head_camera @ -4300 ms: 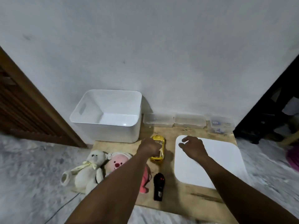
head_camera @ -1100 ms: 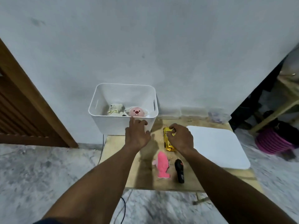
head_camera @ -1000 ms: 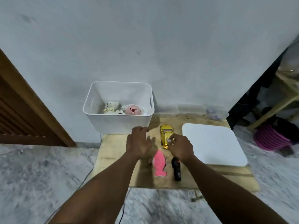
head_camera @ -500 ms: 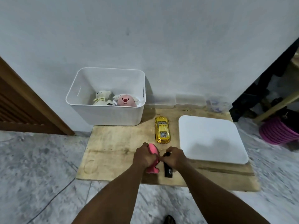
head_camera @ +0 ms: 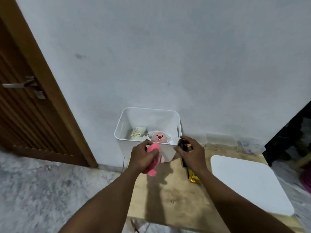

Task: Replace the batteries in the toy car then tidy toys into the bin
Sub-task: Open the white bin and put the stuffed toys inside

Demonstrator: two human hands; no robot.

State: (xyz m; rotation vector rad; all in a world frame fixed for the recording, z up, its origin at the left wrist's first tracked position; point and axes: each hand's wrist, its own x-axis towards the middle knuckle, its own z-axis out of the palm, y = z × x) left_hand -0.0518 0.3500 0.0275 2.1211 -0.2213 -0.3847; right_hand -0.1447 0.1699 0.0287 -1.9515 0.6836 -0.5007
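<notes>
My left hand has its fingers clamped around the pink toy, lifted off the wooden bench. My right hand has its fingers wrapped on the black remote, held just right of the pink toy. Below my right wrist, the yellow car sits on the bench, mostly hidden. Just beyond my fingers stands the white bin, with a cream bear and a pink-faced plush inside.

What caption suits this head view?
Left hand carries pink plush fish, right hand black remote, toward white plastic bin.
</notes>
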